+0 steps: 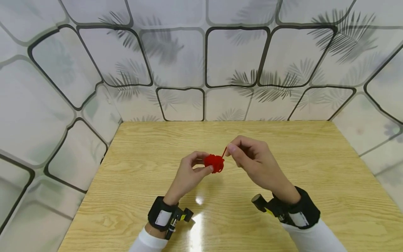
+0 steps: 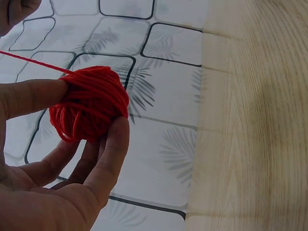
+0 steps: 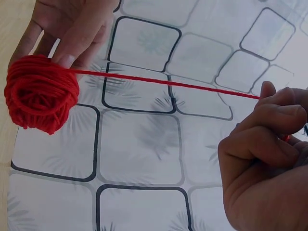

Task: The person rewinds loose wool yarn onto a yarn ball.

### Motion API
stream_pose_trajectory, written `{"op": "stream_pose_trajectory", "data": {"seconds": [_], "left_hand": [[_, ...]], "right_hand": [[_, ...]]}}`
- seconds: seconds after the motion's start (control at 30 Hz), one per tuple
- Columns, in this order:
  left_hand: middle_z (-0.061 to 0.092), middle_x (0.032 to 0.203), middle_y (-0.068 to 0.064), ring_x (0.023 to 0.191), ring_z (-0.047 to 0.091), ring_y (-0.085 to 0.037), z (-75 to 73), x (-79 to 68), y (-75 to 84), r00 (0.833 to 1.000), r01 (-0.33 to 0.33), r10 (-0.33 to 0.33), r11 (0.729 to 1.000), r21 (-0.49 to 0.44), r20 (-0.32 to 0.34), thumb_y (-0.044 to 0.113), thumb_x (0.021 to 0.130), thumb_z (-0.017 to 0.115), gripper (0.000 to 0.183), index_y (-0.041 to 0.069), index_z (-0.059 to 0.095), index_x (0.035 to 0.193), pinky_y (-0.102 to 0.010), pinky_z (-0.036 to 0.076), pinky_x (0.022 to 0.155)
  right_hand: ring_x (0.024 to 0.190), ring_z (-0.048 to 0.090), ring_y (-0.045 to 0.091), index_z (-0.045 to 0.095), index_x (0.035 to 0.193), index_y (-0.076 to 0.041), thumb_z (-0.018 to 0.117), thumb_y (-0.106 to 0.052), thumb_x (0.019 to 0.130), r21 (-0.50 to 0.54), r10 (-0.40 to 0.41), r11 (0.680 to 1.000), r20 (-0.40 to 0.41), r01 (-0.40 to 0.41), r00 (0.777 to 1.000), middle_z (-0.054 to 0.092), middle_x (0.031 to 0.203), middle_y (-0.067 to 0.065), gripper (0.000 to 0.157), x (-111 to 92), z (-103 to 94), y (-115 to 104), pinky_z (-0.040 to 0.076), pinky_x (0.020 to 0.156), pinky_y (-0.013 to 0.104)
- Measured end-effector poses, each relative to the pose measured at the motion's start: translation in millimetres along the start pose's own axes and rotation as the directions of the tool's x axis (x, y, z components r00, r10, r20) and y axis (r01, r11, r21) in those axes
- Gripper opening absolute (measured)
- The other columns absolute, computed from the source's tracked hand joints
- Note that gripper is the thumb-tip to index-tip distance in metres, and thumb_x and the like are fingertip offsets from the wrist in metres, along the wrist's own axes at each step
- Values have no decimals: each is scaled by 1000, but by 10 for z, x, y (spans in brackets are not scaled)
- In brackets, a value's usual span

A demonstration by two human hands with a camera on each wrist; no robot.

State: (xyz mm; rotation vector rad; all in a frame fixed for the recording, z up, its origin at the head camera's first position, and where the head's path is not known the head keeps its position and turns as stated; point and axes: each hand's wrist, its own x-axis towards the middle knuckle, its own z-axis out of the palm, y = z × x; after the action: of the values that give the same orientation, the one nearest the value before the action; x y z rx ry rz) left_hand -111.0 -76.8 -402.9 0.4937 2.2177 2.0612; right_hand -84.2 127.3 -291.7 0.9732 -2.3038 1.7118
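Observation:
A small ball of red yarn is held above the wooden table by my left hand. In the left wrist view the thumb and fingertips grip the yarn ball from its sides. From the ball a single strand runs taut to my right hand. The right hand pinches that strand between thumb and fingers, up and to the right of the ball in the head view. Its other fingers are curled in the right wrist view, where a bit of red yarn shows in the palm.
Below both hands spreads a wood-grain table. Panels with a leaf and rounded-square pattern stand behind it and along both sides. Each wrist wears a black strap with a small camera.

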Motion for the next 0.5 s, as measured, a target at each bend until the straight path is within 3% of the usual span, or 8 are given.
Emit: {"op": "stream_pose_trajectory", "data": {"seconds": [0.27,0.5], "left_hand": [[55,113,-10,102,55,-29,49,-91,102,997,27,-26,1000,-10,72,9,83,65,34,4,55,115,-33,50,79],[55,112,-12,104,54,-29,67,-194,358,980,15,-14,1000,-5,197,4,82,63,35,1,53,116,-35,49,82]], "right_hand": [[48,31,19,56,90,-6,45,-19,97,163,134,978,-6,-131,991,37,60,7,18,139,-97,79,26,40,32],[51,27,20,53,90,3,48,-26,95,383,220,902,-14,-198,975,35,63,9,30,223,-142,153,19,44,31]]}}
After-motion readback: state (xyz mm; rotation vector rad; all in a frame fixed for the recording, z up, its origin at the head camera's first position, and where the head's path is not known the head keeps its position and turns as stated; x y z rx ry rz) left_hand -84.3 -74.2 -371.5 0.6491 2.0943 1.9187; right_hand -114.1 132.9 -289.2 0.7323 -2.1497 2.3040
